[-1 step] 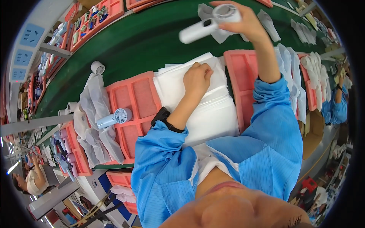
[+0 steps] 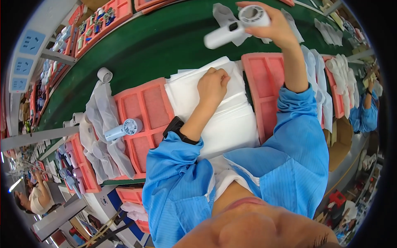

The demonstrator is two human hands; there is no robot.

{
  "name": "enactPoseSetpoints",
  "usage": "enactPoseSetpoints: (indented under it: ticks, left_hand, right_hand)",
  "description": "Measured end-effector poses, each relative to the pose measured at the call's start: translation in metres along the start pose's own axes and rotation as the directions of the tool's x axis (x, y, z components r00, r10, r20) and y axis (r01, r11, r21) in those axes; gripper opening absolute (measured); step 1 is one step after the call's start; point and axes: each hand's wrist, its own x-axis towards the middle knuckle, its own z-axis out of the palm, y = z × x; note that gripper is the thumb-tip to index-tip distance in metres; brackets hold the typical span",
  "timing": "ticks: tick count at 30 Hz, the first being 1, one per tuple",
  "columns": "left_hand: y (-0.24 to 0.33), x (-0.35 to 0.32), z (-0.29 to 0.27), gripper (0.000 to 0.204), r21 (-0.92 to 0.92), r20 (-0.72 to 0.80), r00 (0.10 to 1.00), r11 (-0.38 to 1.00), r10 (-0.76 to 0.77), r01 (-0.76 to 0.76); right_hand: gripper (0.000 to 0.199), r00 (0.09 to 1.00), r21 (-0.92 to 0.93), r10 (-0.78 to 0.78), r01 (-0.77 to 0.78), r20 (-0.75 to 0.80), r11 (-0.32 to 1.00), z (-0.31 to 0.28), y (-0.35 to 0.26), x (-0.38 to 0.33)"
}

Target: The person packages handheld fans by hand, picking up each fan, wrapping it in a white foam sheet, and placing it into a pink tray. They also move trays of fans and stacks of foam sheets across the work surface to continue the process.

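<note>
My right hand (image 2: 281,29) is stretched far out over the green table, its fingers around the round head of a white handheld fan (image 2: 221,36). The fan's handle points left, above a translucent white sleeve (image 2: 223,13) lying on the table. My left hand (image 2: 211,87) rests with curled fingers on a stack of thin white bags (image 2: 233,128) in front of me. The undersides of its fingers are hidden, so anything in them cannot be seen. To its left, a light blue handheld fan (image 2: 124,129) lies across a pink divided tray (image 2: 153,103) and some sleeves.
Another pink tray (image 2: 264,78) flanks the stack on the right, with sleeved pieces (image 2: 318,78) beyond. Sleeved fans (image 2: 101,103) lie at the left. A pink tray of small parts (image 2: 99,25) stands at the far left. A metal bar (image 2: 41,137) crosses the left side.
My right hand has shifted a little to the right with the white fan. The left hand stays on the bags.
</note>
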Motion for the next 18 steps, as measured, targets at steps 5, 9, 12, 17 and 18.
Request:
enactPoseSetpoints:
  ticks: [5,9,12,17,18]
  left_hand:
    - [0.021,0.006,-0.003,0.012,0.110,0.025,1.000,0.994,0.012,-0.015]
    - [0.013,0.004,0.004,0.014,0.140,0.061,0.998,0.990,0.016,-0.024]
    - [0.000,0.005,0.005,0.014,0.022,0.090,0.995,0.999,-0.048,0.047]
    - [-0.005,0.009,-0.014,0.010,-0.411,0.068,0.981,0.891,-0.182,0.194]
    - [-0.002,0.009,-0.019,0.009,-0.494,0.050,0.981,0.849,-0.188,0.188]
  right_hand:
    - [0.053,0.999,-0.143,0.048,-0.047,0.003,0.989,-0.042,0.033,-0.043]
    - [0.054,0.995,-0.087,0.072,-0.078,-0.071,0.993,-0.031,0.035,-0.050]
    - [0.055,0.995,-0.101,0.100,-0.102,-0.021,0.990,-0.032,0.029,-0.058]
    - [0.056,0.999,-0.054,-0.004,0.002,-0.033,0.999,-0.044,0.020,-0.069]
    - [0.057,1.000,-0.070,-0.016,0.016,-0.006,0.997,-0.042,0.019,-0.069]
